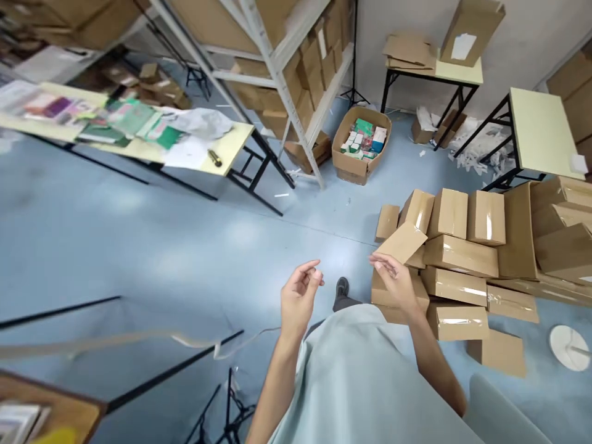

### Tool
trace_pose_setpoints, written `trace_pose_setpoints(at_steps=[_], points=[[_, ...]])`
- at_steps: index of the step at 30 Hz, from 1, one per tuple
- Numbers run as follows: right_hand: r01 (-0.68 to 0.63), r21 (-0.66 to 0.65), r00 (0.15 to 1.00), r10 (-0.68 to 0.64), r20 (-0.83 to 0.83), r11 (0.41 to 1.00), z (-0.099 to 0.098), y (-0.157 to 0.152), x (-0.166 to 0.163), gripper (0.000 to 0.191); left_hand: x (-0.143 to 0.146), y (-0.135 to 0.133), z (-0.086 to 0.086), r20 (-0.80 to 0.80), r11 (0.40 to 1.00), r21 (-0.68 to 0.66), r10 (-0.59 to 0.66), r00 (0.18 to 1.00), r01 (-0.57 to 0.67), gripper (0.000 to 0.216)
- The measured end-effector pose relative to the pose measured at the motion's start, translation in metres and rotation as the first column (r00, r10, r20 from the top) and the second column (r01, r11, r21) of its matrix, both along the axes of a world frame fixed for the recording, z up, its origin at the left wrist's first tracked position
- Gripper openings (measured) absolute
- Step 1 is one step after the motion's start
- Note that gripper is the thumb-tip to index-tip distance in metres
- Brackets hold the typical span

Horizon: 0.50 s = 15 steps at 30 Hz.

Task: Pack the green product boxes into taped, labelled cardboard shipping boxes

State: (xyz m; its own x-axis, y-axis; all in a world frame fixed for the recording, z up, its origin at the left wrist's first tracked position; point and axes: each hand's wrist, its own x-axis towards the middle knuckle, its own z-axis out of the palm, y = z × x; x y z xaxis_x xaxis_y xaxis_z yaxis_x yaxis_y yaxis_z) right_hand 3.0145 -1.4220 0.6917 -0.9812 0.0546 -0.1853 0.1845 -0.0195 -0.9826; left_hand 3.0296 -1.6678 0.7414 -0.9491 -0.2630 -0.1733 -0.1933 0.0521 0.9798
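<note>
My left hand is raised in front of my body with its fingers curled in and the thumb against the index finger; nothing shows in it. My right hand hovers at the near-left corner of a pile of sealed brown cardboard boxes on the floor. Its fingers are loosely spread and hold nothing. A small flat box lies tilted just above its fingertips, apart from them. My light shirt and one dark shoe show below.
A metal shelf rack full of cartons stands ahead, beside an open carton of small packets. A long yellow table with papers runs left. Two small tables stand back right. Tripod legs and a tape strip lie near left.
</note>
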Motion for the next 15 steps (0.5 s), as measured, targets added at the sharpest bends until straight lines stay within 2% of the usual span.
trace_pose_setpoints(at_steps=[3, 7, 11, 15], points=[[0.046, 0.008, 0.999, -0.046, -0.010, 0.999, 0.008, -0.013, -0.060, 0.042, -0.077, -0.009, 0.003, -0.011, 0.999, 0.016, -0.050, 0.999, 0.050, 0.039], [0.080, 0.081, 0.997, -0.080, -0.009, 0.993, 0.017, -0.024, -0.136, 0.035, -0.171, -0.012, -0.005, 0.023, 0.991, 0.060, -0.120, 0.992, 0.119, 0.038], [0.080, 0.142, 0.997, -0.078, -0.016, 0.987, 0.020, -0.035, -0.222, 0.032, -0.271, -0.017, -0.023, 0.061, 0.984, 0.115, -0.141, 0.988, 0.133, 0.037], [0.072, 0.185, 0.997, -0.069, -0.024, 0.980, 0.015, -0.040, -0.329, 0.033, -0.387, -0.025, -0.044, 0.062, 0.982, 0.164, -0.106, 0.992, 0.095, 0.036]])
